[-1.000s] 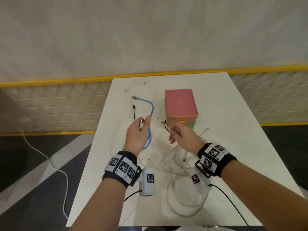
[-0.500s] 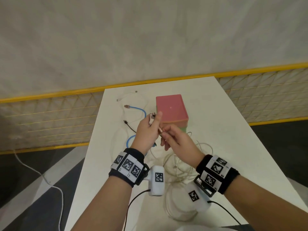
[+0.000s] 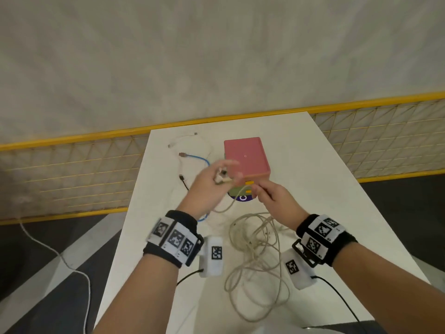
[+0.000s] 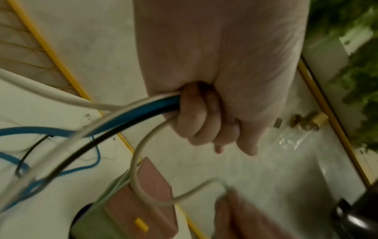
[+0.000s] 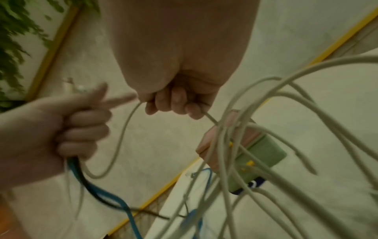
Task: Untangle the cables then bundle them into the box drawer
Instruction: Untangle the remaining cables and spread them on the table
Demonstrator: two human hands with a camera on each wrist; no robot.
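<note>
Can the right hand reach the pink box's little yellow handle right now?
Probably yes. The right hand is right beside the yellow handle on the pink box, nothing between, but its fingers are busy holding the white cable.

A tangle of thin cables spreads over the middle of the frame: a long off-white cable (image 3: 255, 256) lies in loose overlapping loops on the white tabletop at lower centre, with one strand rising to where the right hand (image 3: 274, 201) pinches it and sagging across to the left hand (image 3: 207, 189). That hand grips a bunch of ends together, a bright blue braided cable (image 4: 126, 111), a thin black cable (image 4: 110, 131) and pale strands, the blue one curving back to a copper-coloured plug at upper left beside a slim white cable (image 3: 183, 138). Just behind the hands, slightly above centre, stands the small box drawer (image 3: 244, 157), pink on top with a green drawer below bearing yellow pulls, its drawers closed.
</note>
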